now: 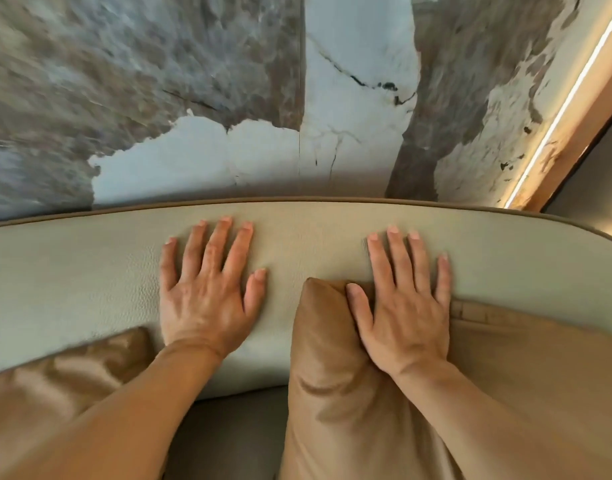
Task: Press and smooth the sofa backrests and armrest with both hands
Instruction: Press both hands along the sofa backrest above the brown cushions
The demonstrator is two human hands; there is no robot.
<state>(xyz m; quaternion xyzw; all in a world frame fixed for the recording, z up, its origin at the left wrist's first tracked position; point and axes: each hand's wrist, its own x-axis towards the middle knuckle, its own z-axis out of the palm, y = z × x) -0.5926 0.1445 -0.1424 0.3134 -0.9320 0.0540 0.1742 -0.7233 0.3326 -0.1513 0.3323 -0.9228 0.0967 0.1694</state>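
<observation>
1. The sofa backrest (pixel 89 271), pale grey-green and grainy, runs across the middle from nine o'clock to three o'clock.
2. The left hand (pixel 207 292) lies flat on the backrest, fingers spread, pointing to twelve o'clock.
3. The right hand (pixel 406 306) lies flat too, its fingers on the backrest and its palm and thumb on the top corner of a brown cushion (pixel 332 393).
4. A second brown cushion (pixel 62 379) sits at eight o'clock, just beside the left forearm.
5. A marbled wall (pixel 349 98) fills the twelve o'clock side.
6. A lit strip (pixel 561 105) slants at two o'clock.
</observation>
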